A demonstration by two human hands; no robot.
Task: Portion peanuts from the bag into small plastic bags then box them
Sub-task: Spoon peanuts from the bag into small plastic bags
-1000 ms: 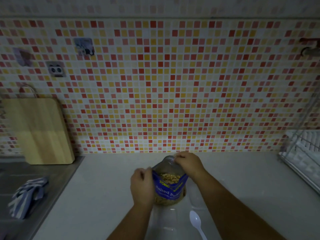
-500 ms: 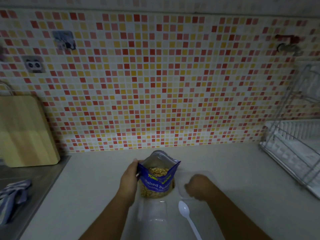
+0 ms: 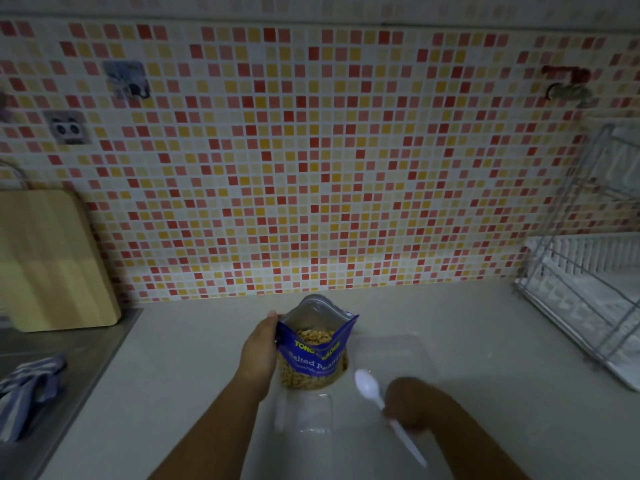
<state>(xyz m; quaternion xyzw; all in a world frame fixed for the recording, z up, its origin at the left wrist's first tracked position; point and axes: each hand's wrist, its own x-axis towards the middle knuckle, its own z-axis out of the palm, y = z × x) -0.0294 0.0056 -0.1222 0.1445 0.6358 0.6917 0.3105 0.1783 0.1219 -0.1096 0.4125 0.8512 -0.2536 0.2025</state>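
A blue bag of salted peanuts stands upright and open on the pale counter, peanuts showing inside. My left hand grips its left side. My right hand rests over the handle of a white plastic spoon, whose bowl points toward the bag; the hand looks closed on the handle. Clear small plastic bags lie flat just in front of the peanut bag. A clear plastic box sits to the right of the bag, hard to make out in the dim light.
A wooden cutting board leans on the tiled wall at left, beside a steel sink surface with a striped cloth. A white dish rack fills the right side.
My right hand left the bag's top, dropped to the counter on the right, and has come onto the spoon's handle. The spoon has shifted right. My left hand stays on the bag.
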